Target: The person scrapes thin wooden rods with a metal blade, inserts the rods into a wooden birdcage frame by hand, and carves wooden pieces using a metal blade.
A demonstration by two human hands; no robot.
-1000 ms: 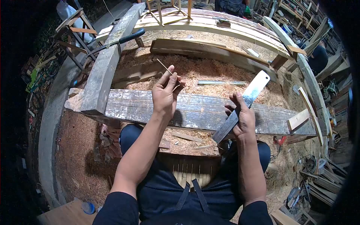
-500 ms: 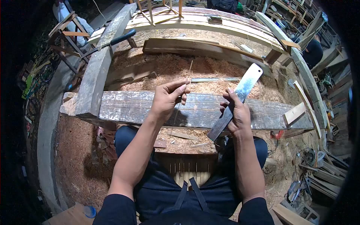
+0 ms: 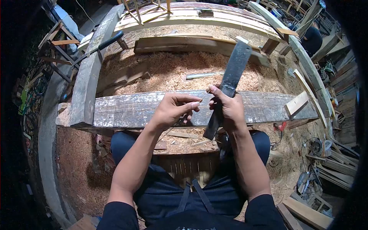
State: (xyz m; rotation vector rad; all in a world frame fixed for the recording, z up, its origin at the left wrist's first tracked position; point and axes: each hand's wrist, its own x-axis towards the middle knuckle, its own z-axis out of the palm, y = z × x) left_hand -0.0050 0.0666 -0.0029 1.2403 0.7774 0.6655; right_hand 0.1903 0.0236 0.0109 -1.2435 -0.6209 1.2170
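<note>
My left hand (image 3: 172, 112) is closed, pinching a thin light sliver of wood (image 3: 204, 96) between thumb and fingers above the thick weathered beam (image 3: 128, 111). In my right hand (image 3: 231, 110) is a broad flat-bladed knife (image 3: 236, 64), its blade pointing up and away with a small hole near the far corner. Its dark lower end angles down towards my lap. The tip of my right thumb meets the upper end of the sliver, so both hands touch it. The blade's dark side faces me.
A long dark-handled tool (image 3: 111, 40) rests on the left cross beam (image 3: 86, 80). A wood block (image 3: 297, 103) sits at the beam's right end. Shavings (image 3: 172, 82) cover the ground, where a flat strip (image 3: 205, 75) lies. Another person (image 3: 311, 40) is at the far right.
My hands have come together, the right moving left until its thumb meets the sliver. The knife has turned, its bright face now dark and its blade more upright. The view has shifted slightly.
</note>
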